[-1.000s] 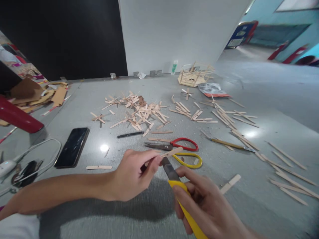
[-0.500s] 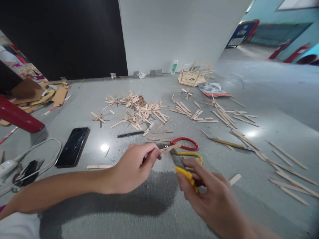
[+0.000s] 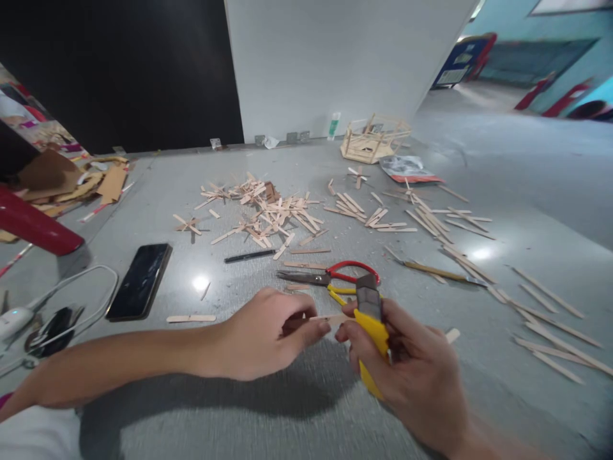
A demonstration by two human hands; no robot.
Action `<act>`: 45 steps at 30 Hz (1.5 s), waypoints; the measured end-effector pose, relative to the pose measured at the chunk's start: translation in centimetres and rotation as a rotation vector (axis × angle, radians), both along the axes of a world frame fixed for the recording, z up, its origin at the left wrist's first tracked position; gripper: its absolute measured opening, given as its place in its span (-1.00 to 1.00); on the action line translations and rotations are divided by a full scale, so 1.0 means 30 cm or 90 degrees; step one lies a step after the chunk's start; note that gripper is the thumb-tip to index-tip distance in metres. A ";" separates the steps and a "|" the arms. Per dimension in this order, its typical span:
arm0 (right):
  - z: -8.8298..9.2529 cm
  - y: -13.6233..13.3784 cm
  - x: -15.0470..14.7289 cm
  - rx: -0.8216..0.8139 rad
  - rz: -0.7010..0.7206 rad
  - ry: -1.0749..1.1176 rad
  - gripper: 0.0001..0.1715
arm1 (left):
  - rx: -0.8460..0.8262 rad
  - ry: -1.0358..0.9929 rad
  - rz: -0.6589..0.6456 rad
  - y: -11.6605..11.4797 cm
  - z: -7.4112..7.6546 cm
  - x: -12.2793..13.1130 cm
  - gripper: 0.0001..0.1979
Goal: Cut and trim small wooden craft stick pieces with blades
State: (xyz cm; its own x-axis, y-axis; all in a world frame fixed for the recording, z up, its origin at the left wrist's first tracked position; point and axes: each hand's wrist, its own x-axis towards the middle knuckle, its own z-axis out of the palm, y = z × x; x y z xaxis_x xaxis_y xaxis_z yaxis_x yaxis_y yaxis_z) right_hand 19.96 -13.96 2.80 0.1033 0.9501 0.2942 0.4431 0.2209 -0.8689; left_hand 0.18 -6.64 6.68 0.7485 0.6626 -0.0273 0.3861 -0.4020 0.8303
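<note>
My left hand point(image 3: 282, 332) is closed, pinching one end of a wooden craft stick point(image 3: 330, 318) between thumb and fingers. My right hand point(image 3: 407, 364) is wrapped round what looks like a yellow utility knife point(image 3: 372, 332), its grey head pointing up and away. The right thumb and fingertips also meet the stick's other end, so it spans level between both hands. Just beyond them lie scissors point(image 3: 330, 278) with one red and one yellow handle loop, blades to the left. Another craft stick point(image 3: 191, 318) rests near my left forearm.
A heap of craft sticks point(image 3: 282, 214) covers the middle, with more sticks point(image 3: 555, 332) at right. A black pen point(image 3: 249, 256), a thin craft knife point(image 3: 440, 275), a phone point(image 3: 141, 281), a white cable point(image 3: 112, 271) and a stick-built frame point(image 3: 368, 150) surround my hands.
Both hands have moved toward me with the stick, uncovering the scissors' blades. The yellow knife has turned more upright, and my right fingertips have come onto the stick's free end.
</note>
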 end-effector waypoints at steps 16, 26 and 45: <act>0.001 -0.013 -0.008 -0.079 -0.023 0.144 -0.69 | -0.074 -0.037 -0.035 -0.003 0.045 -0.004 -0.68; 0.031 -0.017 -0.017 -0.133 -0.042 0.197 -0.69 | 0.191 -0.092 -0.007 0.001 -0.019 -0.018 -0.87; -0.028 -0.020 -0.017 -0.089 0.006 0.093 -0.78 | 0.408 0.070 -0.076 0.001 -0.043 -0.025 -0.87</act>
